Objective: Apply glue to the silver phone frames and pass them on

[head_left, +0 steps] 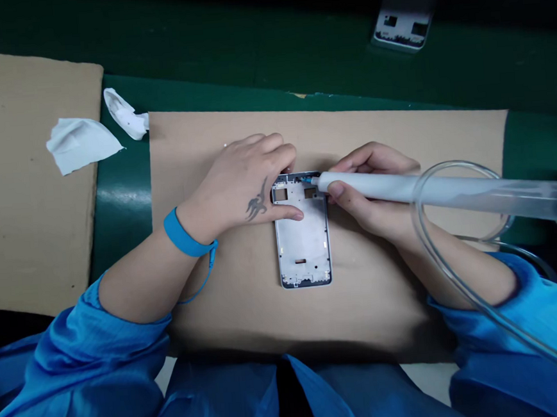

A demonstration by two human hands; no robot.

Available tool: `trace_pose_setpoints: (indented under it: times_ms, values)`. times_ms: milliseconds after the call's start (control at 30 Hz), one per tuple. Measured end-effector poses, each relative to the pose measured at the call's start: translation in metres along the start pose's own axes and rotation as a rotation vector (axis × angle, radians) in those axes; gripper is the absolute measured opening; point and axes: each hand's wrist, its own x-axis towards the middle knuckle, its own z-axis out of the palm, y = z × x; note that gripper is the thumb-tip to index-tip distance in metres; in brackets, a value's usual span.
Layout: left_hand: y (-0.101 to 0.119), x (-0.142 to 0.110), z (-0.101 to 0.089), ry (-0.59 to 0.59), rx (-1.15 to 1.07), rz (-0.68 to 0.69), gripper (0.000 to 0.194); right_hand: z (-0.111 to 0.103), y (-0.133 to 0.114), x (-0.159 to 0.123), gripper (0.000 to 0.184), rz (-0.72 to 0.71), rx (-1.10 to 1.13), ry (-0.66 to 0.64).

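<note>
Frame (303, 242), flat matte metal, rounded rectangle with squarish cut-outs and dark rim, lies on smooth tan cardboard (239, 327). Markings on it too small to read. Left hand (252, 185) has hold of its upper left corner: thumb laid across face, fingers bent at top edge. Right hand (375, 217) closed in pinch around dispenser (460, 188), white cylinder, translucent behind, blue tip at frame's top right. Clear tube (453, 164) loops alongside. Blue band (188, 233) on left wrist. Crumpled white scraps (80, 144) left; second frame (402, 28) on glossy green table (124, 208).
</note>
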Motion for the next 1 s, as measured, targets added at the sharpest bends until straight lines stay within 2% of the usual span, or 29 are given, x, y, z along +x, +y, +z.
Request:
trace_pose_setpoints:
  times_ms: [1000]
  values:
    - [-0.0016, 0.0001, -0.0006, -0.007, 0.014, 0.027, 0.077, 0.009, -0.0015, 0.0029, 0.036, 0.024, -0.01, 0.023]
